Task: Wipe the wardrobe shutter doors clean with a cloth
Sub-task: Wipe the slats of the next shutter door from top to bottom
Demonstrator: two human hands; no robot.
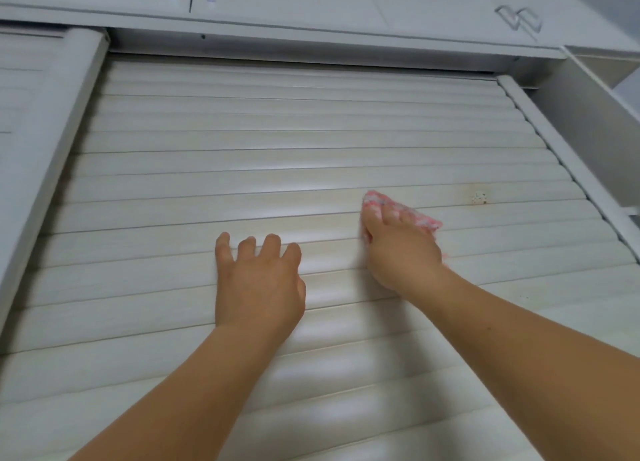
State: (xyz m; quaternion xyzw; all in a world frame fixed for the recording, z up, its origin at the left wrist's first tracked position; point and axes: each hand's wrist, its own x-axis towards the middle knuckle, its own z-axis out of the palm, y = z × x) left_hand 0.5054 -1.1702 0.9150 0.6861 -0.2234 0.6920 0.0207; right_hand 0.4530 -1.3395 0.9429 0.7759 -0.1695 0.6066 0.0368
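The shutter door (277, 155) consists of narrow horizontal slats with a pale, glossy wood-grain finish. The left hand (258, 284) lies on the slats, fingers (270, 247) spread and slightly bent, holding nothing. The right hand (401, 249) presses a pink-and-white woven cloth (377, 200) against the slats; its fingers curl over the cloth, which protrudes beyond the fingertips. A small dark-speckled mark (479, 197) sits on a slat, near and to the right of those fingers.
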